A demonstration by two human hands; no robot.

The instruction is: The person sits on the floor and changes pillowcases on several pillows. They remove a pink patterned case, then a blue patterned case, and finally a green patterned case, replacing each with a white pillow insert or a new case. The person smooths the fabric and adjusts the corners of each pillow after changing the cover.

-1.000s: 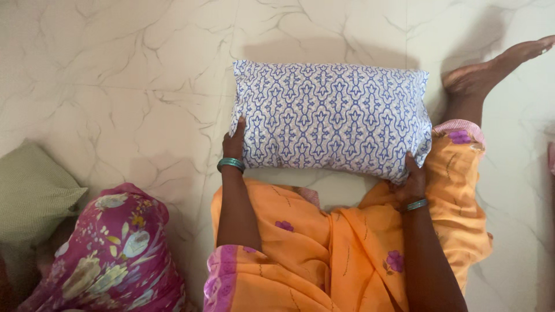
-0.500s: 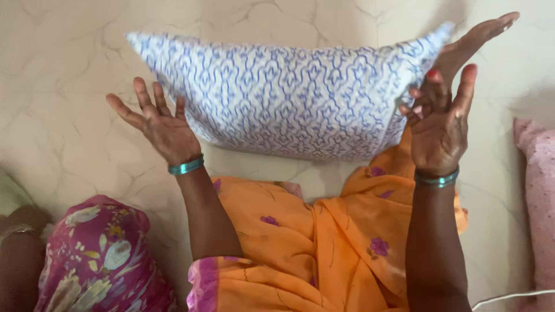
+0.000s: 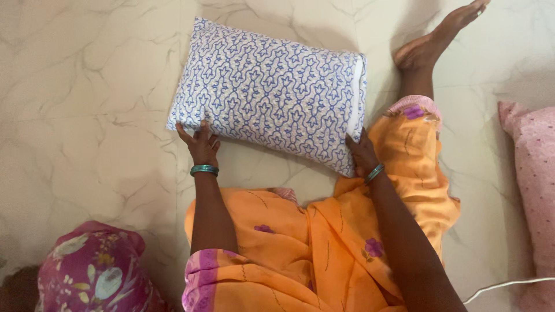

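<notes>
On marble floor [image 3: 87, 115], both hands grip pillow [image 3: 272, 92].

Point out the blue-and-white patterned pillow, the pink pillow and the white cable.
Blue-and-white patterned pillow [image 3: 272, 95]: head view, middle of its patterned top face.
Pink pillow [image 3: 535, 173]: head view, its visible left part at the frame's right edge.
White cable [image 3: 509, 283]: head view, the stretch lying on the marble floor.
</notes>
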